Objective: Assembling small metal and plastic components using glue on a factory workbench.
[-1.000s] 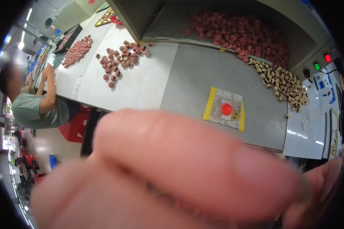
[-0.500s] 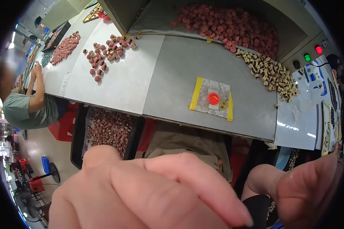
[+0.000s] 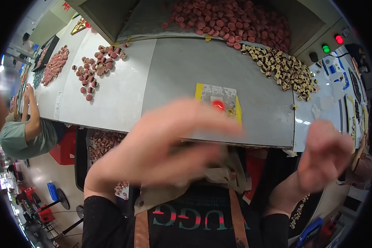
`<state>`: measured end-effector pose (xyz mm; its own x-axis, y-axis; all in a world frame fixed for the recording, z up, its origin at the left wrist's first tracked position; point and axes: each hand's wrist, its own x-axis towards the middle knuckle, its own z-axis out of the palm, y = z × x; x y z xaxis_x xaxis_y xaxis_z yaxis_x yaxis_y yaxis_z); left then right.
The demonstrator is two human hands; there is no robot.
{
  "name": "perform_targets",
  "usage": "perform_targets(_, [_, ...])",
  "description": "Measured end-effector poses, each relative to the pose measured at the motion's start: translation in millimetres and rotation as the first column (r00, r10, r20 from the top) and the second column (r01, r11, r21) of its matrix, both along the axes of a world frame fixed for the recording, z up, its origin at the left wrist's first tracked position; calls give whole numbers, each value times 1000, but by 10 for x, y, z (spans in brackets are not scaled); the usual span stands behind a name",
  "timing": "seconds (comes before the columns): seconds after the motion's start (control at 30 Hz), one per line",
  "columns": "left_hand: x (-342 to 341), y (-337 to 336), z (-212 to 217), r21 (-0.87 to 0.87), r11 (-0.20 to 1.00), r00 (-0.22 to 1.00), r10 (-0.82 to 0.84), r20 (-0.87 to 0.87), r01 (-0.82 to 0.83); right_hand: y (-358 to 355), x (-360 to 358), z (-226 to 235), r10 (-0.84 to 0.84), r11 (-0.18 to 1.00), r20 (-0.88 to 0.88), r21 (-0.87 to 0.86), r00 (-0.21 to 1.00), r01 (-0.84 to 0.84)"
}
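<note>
Grey tabletop (image 3: 177, 76) bears a red disc (image 3: 217, 105) beyond the left hand (image 3: 161, 142).

Desk (image 3: 173, 74), grey and white: reddish balls (image 3: 105, 66), left; cream-and-brown pieces (image 3: 283, 69) heaped, right; yellow-edged sheet (image 3: 219, 91) between, near front edge.

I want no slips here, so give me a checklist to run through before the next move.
1. Left hand free: ok, thumb and fingers apart, nothing seen between.
2. Right hand free: cannot tell, fingers curled and blurred.
3. Mat fully visible: not ok, the left hand hides its near edge.
4. Red disc on the mat: ok.
5. Cream pieces on the table: ok, heaped at the right.
</note>
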<state>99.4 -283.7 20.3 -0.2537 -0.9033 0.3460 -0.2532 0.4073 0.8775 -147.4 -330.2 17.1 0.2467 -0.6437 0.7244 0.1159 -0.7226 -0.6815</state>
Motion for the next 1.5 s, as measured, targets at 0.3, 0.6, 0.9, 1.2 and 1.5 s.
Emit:
perform_targets(0.3, [387,-1584,-1064,-323,934,866,283,412,-152,-1355,351,-722,-266,964,-709,-188,653,189])
perform_targets(0.6, [7,-2415,-1310,-711,670,652,639,407,-213,-1967,686,-1224,-563,826,-723,-479,400,298])
perform_targets(0.9, [255,-2118,-1398,-716,694,734,524,432,-74,-1604,338,-1023,-395,917,-719,-347,572,196])
perform_targets(1.2, [210,-2031,-1340,-742,662,739,450,502,101,-1957,214,-747,-478,878,-755,-421,450,227])
perform_targets(1.5, [347,-1721,-1097,-545,830,844,375,384,-120,-1801,589,-864,-280,960,-890,-265,360,92])
